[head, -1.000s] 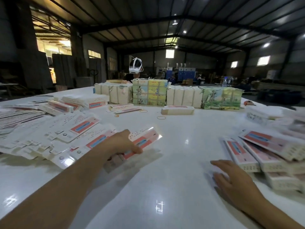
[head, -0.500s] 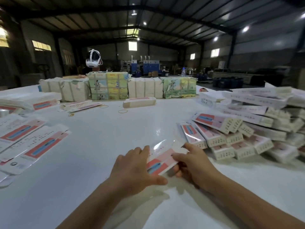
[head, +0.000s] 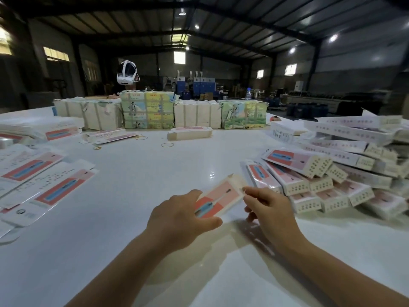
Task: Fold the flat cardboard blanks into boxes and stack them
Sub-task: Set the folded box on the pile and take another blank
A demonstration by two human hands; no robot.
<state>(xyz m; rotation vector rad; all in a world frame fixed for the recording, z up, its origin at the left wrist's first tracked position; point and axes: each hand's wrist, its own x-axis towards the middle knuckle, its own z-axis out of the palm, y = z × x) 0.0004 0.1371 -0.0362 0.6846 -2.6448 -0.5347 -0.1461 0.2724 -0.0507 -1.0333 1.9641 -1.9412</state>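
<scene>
Cardboard blanks [head: 47, 191], thin, glossy and printed red and blue, lie fanned loose on the white worktop [head: 132, 173] at left. One blank [head: 218, 199] is held just above the worktop at centre: the left hand [head: 179, 220] pinches its near end, and the right hand [head: 269, 209] pinches its far flap. It looks light, springy and slick, best held along the creased edges; folded boxes [head: 321, 173] pile up at right.

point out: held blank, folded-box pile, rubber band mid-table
blank [head: 218, 199], head view, on its red and pink printed face between the hands
box pile [head: 309, 166], head view, on the dotted end flap of an upper box
rubber band [head: 167, 144], head view, on the loop lying on the table
</scene>
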